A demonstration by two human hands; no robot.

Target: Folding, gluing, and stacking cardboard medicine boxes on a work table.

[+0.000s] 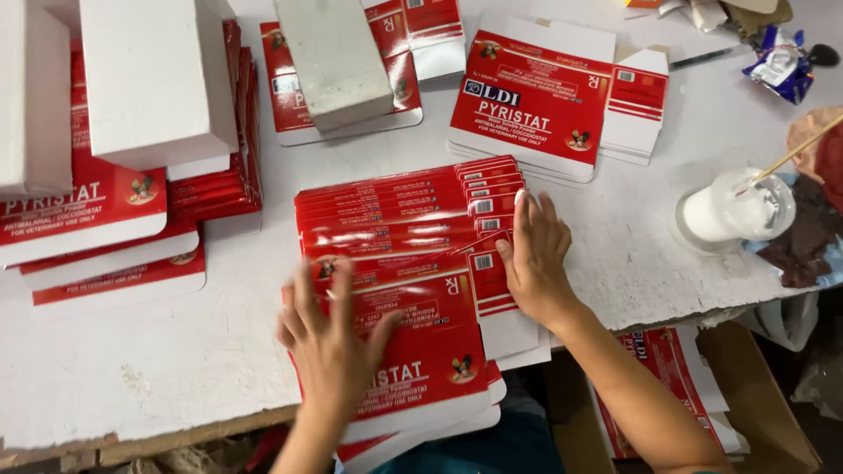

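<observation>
A fanned stack of flat red and white carton blanks [395, 254] lies on the white table [176, 351] in front of me. My left hand [329, 338] rests flat with spread fingers on the nearest blank, near the table's front edge. My right hand [536, 259] presses flat on the right side of the fan, fingers together over the white flaps. Neither hand grips anything.
More flat carton blanks [536, 96] lie at the back. Piles at the left [105, 219] and back middle sit under white blocks [154, 79] and a grey block [334, 57]. A glue jar with a stick [738, 211] stands at right. A cardboard box [667, 386] sits below the table edge.
</observation>
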